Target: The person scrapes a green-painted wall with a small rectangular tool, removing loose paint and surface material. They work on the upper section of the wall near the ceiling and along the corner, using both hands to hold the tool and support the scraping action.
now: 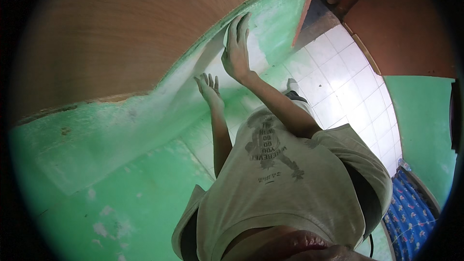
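My left hand [209, 88] is raised with its fingers spread and nothing seen in it. It is near the green painted wall [253, 32], which has whitish, worn patches; whether it touches the wall I cannot tell. Higher up, my right hand [237, 50] is held flat with its fingers extended, close to the same wall just under the brown wood-grain panel [145, 32]. A pale edge shows beside the right fingers; whether it is a thing or bare wall is unclear.
White tiles [348, 76] cover the floor at right, reaching a doorway with an orange-brown frame [306, 11]. A brown board [398, 25] stands beyond. At lower right hangs a blue patterned cloth [409, 214], with a clear plastic bottle [404, 165] near it.
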Available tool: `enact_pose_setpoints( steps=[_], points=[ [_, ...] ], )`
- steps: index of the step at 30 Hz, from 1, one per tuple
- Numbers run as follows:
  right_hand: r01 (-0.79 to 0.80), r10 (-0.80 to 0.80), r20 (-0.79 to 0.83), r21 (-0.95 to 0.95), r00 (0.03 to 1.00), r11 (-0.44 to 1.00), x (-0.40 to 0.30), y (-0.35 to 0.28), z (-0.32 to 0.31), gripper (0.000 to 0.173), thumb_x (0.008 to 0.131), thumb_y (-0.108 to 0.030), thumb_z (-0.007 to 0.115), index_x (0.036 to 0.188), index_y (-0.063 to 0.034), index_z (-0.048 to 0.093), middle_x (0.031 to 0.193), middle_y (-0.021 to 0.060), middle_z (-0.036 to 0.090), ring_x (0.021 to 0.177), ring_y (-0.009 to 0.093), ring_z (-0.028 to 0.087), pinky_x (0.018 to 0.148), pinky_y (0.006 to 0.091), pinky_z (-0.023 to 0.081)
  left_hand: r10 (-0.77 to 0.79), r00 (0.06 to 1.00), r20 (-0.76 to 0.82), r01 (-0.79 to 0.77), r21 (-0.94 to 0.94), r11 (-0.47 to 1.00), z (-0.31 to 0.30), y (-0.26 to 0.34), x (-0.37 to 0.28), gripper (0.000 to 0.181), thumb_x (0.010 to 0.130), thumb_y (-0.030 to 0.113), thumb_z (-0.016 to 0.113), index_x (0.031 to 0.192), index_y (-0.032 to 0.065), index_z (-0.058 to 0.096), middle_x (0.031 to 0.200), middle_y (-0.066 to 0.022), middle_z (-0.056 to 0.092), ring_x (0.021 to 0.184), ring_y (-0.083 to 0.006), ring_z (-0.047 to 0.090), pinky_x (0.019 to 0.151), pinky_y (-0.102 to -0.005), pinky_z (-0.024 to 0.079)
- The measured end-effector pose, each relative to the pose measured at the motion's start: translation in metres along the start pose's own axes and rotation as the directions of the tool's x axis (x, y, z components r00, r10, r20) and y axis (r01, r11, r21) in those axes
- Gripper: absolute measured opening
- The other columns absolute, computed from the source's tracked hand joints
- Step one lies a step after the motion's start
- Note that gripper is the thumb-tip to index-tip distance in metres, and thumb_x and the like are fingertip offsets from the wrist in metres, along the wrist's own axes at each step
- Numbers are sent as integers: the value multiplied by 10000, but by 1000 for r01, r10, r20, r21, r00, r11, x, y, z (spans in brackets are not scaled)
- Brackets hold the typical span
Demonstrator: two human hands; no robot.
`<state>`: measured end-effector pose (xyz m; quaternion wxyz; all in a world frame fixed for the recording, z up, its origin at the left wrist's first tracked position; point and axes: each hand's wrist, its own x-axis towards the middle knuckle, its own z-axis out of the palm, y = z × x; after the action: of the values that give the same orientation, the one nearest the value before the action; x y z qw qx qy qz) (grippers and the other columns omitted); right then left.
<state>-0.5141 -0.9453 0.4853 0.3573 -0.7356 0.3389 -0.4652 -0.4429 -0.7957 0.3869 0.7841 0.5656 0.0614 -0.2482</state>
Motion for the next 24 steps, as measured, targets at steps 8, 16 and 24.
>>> enact_pose_setpoints(
  steps=[8, 16, 24],
  points=[
    [5, 7, -142, 84, 990, 996, 30, 20, -12, 905, 735, 231, 399, 1549, 46, 49, 1548, 405, -116, 1412, 590, 107, 1130, 455, 324, 22, 1000, 14, -23, 19, 1000, -7, -1, -1, 827, 988, 392, 576, 1583, 74, 98, 1563, -207, 280, 1389, -325, 403, 1083, -448, 447],
    [-30, 42, -216, 60, 975, 998, 44, 37, -20, 927, 734, 232, 410, 1551, 36, 20, 1543, 401, -141, 1396, 580, 179, 1103, 422, 384, -6, 1000, -17, 6, -26, 1000, -11, 6, 9, 798, 988, 395, 574, 1571, 49, 153, 1610, -188, 185, 1335, -335, 476, 1057, -439, 476],
    [-59, 64, -58, 78, 996, 995, 8, 27, 4, 953, 704, 224, 408, 1555, 29, 27, 1561, 387, -95, 1401, 570, 179, 1079, 438, 394, -14, 1000, 3, 14, -30, 999, -7, 6, 10, 858, 977, 376, 592, 1562, 5, 87, 1613, -186, 161, 1323, -341, 481, 1048, -447, 482]
  ],
)
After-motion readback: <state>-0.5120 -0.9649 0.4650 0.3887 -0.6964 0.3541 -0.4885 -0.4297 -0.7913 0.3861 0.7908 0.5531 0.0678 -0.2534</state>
